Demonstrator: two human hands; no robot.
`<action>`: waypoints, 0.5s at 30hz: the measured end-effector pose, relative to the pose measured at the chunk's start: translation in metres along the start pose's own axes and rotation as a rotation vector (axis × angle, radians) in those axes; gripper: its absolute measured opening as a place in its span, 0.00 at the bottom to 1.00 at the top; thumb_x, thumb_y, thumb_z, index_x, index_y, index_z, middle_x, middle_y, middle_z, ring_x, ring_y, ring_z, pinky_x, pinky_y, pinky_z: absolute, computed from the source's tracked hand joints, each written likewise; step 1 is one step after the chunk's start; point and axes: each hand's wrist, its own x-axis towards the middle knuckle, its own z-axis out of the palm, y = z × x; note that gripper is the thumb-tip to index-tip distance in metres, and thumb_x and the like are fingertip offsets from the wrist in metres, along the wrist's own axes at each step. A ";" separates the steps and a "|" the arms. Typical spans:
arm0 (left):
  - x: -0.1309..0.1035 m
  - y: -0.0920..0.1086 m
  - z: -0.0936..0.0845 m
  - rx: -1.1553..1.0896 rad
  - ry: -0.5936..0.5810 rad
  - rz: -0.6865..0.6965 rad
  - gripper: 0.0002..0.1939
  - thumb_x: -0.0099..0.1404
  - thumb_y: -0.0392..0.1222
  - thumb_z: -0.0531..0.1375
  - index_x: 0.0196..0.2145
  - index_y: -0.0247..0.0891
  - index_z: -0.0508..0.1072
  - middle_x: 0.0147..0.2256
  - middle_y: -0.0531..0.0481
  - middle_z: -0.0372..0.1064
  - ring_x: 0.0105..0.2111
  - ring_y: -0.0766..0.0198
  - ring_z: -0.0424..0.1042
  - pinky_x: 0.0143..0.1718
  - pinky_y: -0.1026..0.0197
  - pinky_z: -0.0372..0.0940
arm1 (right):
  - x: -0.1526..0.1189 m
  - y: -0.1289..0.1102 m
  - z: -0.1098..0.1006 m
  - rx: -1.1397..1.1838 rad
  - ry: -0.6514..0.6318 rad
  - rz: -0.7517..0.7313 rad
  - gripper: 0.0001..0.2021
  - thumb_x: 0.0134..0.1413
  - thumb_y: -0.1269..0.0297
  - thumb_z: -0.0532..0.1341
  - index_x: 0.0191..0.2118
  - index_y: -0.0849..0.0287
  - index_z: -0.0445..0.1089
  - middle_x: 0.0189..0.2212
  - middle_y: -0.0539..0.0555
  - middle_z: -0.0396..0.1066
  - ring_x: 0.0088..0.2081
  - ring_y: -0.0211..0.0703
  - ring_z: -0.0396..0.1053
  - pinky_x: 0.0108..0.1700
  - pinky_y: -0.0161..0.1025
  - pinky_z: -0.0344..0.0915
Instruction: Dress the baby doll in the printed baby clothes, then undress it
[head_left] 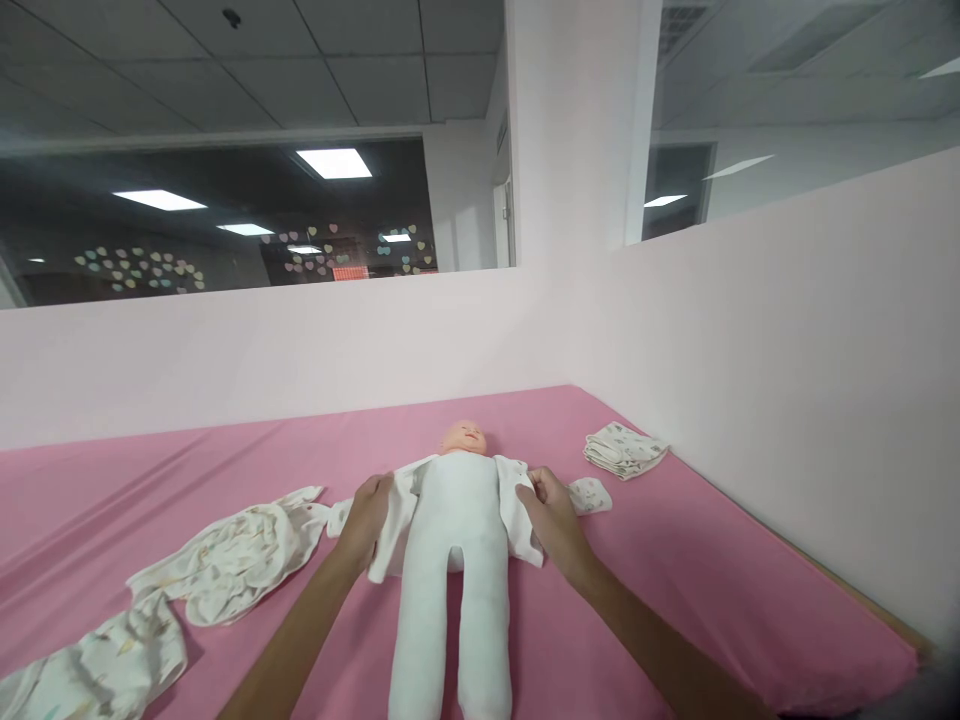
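Head view: shows baby doll (459, 510) lying face up on pink bedsheet (675, 590), between both hands, head toward the wall (247, 370). Shows white baby jacket (517, 525) spread open at both sides of torso, with printed cuffs poking out past the hands. Grips jacket edge with left hand (367, 508), fingers curled in; can't tell thumb position. Pinches opposite panel near sleeve with right hand (550, 500), thumb against fingers. Can't tell if doll arms sit inside sleeves. For good handling, best hold cloth lightly by the edges, pull both sides evenly, keep doll centred and flat, avoid tugging one sleeve harder, smooth bunching by the armpits. Also shows crumpled printed garment (247, 555) and second printed garment (112, 655) off to the left, plus folded printed cloth (624, 448) at right, near wall
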 end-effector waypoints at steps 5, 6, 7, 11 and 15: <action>-0.032 0.030 0.021 0.026 -0.317 0.114 0.23 0.59 0.56 0.57 0.47 0.39 0.67 0.27 0.57 0.64 0.20 0.69 0.60 0.23 0.66 0.54 | -0.017 -0.017 0.011 0.011 -0.444 -0.055 0.04 0.50 0.64 0.59 0.29 0.57 0.63 0.26 0.47 0.64 0.29 0.37 0.62 0.30 0.34 0.57; -0.039 0.035 0.023 0.090 -0.408 0.160 0.22 0.60 0.55 0.57 0.47 0.40 0.68 0.27 0.58 0.63 0.20 0.69 0.60 0.23 0.66 0.54 | -0.018 -0.018 0.013 0.001 -0.500 -0.055 0.04 0.51 0.64 0.59 0.29 0.57 0.65 0.28 0.48 0.67 0.31 0.38 0.64 0.31 0.34 0.58; -0.045 0.039 0.024 0.160 -0.480 0.209 0.20 0.61 0.54 0.57 0.46 0.41 0.69 0.27 0.57 0.64 0.21 0.69 0.61 0.23 0.66 0.55 | -0.018 -0.018 0.014 -0.008 -0.502 -0.039 0.04 0.52 0.63 0.59 0.30 0.57 0.66 0.29 0.49 0.68 0.31 0.39 0.65 0.31 0.34 0.59; -0.037 0.043 0.021 0.342 -0.383 0.262 0.19 0.62 0.54 0.55 0.45 0.41 0.70 0.30 0.54 0.68 0.28 0.64 0.67 0.29 0.64 0.59 | 0.005 -0.010 0.018 0.029 -0.151 0.201 0.08 0.53 0.59 0.60 0.34 0.58 0.66 0.29 0.49 0.67 0.31 0.38 0.66 0.31 0.34 0.61; 0.006 0.030 0.025 0.412 -0.150 0.151 0.20 0.60 0.55 0.56 0.41 0.36 0.69 0.35 0.48 0.70 0.33 0.60 0.70 0.31 0.63 0.60 | 0.038 0.006 0.026 0.075 -0.052 0.390 0.12 0.50 0.60 0.63 0.38 0.58 0.63 0.24 0.47 0.64 0.26 0.37 0.64 0.25 0.33 0.60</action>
